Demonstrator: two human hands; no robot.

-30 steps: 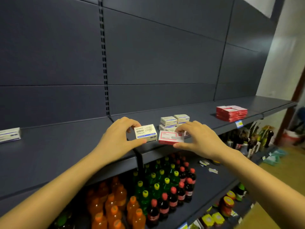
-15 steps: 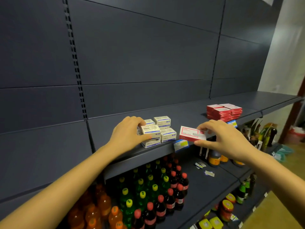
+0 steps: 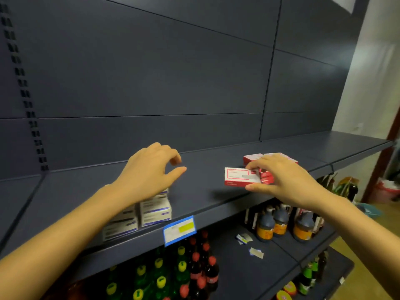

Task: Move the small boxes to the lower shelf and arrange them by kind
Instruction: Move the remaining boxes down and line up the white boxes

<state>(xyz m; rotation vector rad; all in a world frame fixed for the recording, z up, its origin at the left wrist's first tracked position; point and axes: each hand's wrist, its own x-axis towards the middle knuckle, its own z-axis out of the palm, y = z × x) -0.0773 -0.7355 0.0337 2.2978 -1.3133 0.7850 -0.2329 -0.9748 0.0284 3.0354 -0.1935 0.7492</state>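
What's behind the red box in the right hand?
A stack of matching red boxes sits on the shelf just behind the held red box. The right hand covers most of the stack, so its count and depth can't be seen.

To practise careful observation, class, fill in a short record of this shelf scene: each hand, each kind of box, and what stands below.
left hand: above the white boxes, holding nothing
right hand: grips a red-and-white box
red stack: just behind that box, on the shelf
white boxes: stacked near the shelf's front edge
below: capped bottles
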